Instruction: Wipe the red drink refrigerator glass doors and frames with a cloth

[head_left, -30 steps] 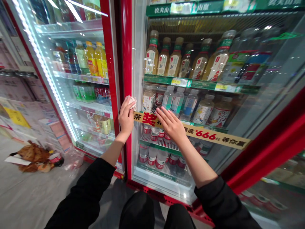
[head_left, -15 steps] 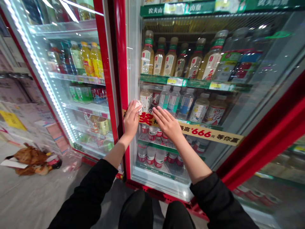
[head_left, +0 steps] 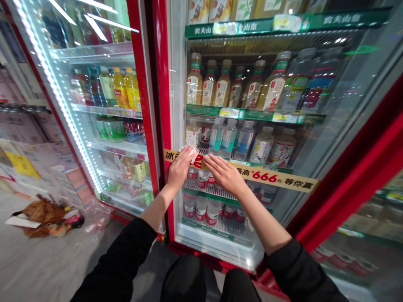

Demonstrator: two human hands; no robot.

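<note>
My left hand [head_left: 179, 171] presses a crumpled white tissue [head_left: 193, 156] against the glass door of a drinks fridge, over the left part of a tan banner strip [head_left: 273, 177] with red and black lettering. Beside it, my right hand [head_left: 227, 177] lies on the strip with fingers stretched out together and holds nothing. The two hands are close, fingertips angled toward each other, hiding part of the lettering. Behind the glass, bottles [head_left: 223, 136] stand on shelves.
A red door frame [head_left: 165, 105] edges the glass on the left. Another lit fridge [head_left: 110, 144] stands further left. On the grey floor lie a brown crumpled bag [head_left: 44, 216] and a dark bottle with a red label [head_left: 74, 218]. More bottles show at the lower right.
My left hand and the tissue have slid right along the strip, uncovering lettering at its left end. My right hand has shifted slightly down and right. The view has tilted up a little.
</note>
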